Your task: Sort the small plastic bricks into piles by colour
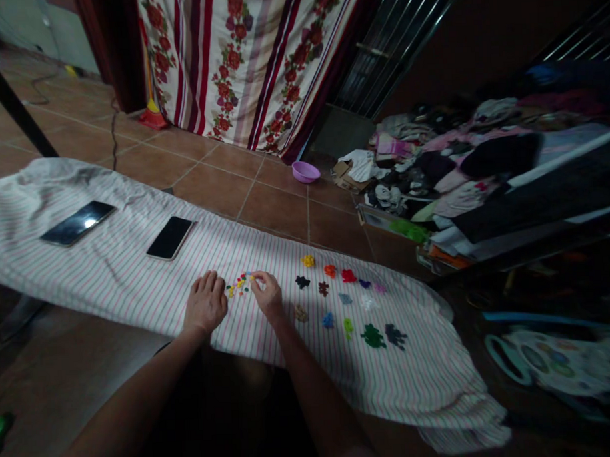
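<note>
My left hand (206,303) lies flat on the striped cloth (268,330), fingers stretched out and holding nothing. Just to its right is a small mixed pile of tiny coloured pieces (241,284), with yellow, red, green and pink among them. At the pile's right edge, my right hand (268,295) has thumb and forefinger pinched together; whatever is between them is too small to make out. Farther right, similar pieces sit in separate heaps by colour, including yellow (308,261), orange (329,271), red (348,275), black (302,282), tan (300,313), blue (327,320) and dark green (373,336).
Two dark-screened phones, one farther left (79,223) and one nearer (170,238), lie on the cloth left of my hands. Beyond the table are a tiled floor, a purple basin (306,172) and a floral curtain (229,64). Clothes (462,156) are heaped at the right.
</note>
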Action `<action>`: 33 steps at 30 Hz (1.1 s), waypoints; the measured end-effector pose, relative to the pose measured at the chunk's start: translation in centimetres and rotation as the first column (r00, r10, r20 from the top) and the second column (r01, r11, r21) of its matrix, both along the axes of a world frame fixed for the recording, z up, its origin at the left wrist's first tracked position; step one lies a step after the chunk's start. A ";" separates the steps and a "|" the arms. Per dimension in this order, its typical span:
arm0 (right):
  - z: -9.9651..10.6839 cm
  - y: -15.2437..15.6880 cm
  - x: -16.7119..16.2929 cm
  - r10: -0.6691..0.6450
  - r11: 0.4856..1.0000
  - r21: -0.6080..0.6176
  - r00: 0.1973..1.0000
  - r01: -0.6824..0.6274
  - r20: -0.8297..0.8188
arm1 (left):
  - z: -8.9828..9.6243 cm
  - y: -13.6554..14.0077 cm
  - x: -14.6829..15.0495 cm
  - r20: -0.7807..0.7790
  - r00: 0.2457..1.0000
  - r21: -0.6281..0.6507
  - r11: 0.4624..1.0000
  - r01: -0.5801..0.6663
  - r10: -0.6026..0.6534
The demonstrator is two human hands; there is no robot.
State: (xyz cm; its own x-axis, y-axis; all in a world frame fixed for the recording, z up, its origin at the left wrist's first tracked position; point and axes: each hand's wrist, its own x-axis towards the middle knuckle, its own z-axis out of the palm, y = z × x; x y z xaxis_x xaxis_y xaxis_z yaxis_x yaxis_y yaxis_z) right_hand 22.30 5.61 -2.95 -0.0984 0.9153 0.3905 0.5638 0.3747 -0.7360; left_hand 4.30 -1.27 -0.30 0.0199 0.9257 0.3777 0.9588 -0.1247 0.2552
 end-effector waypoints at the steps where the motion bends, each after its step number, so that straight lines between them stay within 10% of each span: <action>1: -0.1 -0.1 0.0 -0.008 1.000 -0.020 1.000 0.008 -0.029 | 0.0 0.0 0.0 0.000 1.000 0.004 1.000 0.000 0.000; 10: -0.3 1.1 1.0 -0.117 0.991 -0.075 0.984 0.107 -0.136 | -0.1 0.0 -0.1 -0.048 0.999 0.010 1.000 0.000 0.000; 23: 3.2 6.9 10.6 -0.336 0.941 0.064 0.891 0.332 0.305 | -0.1 0.0 0.0 -0.083 0.996 0.007 1.000 -0.010 0.011; 33: 2.0 10.0 14.4 -0.409 0.911 0.124 0.819 0.394 0.402 | -0.2 0.0 0.0 -0.104 0.994 0.009 1.000 -0.014 0.015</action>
